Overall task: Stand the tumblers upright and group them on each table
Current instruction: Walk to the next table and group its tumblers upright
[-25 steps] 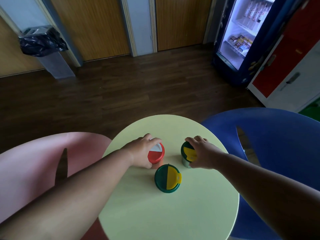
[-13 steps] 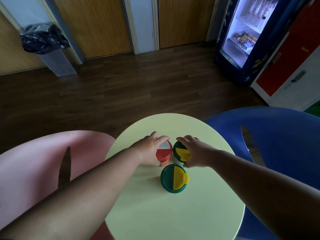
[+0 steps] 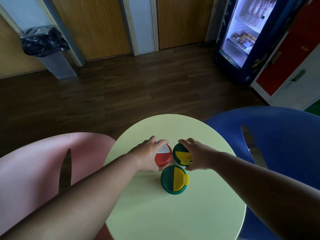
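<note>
Three tumblers stand upright and close together on the round pale yellow table. My left hand grips the tumbler with the red and white lid. Beside it, my right hand grips a tumbler with a green and yellow lid. A second green and yellow lidded tumbler stands free just in front of them, nearer to me. The two held tumblers nearly touch each other.
A pink chair stands left of the table and a blue chair right of it. Beyond lie dark wood floor, a bin with a black bag and a lit drinks fridge.
Both hands have slid their tumblers inward, bringing the red lidded one and the green lidded one together next to the free tumbler.
</note>
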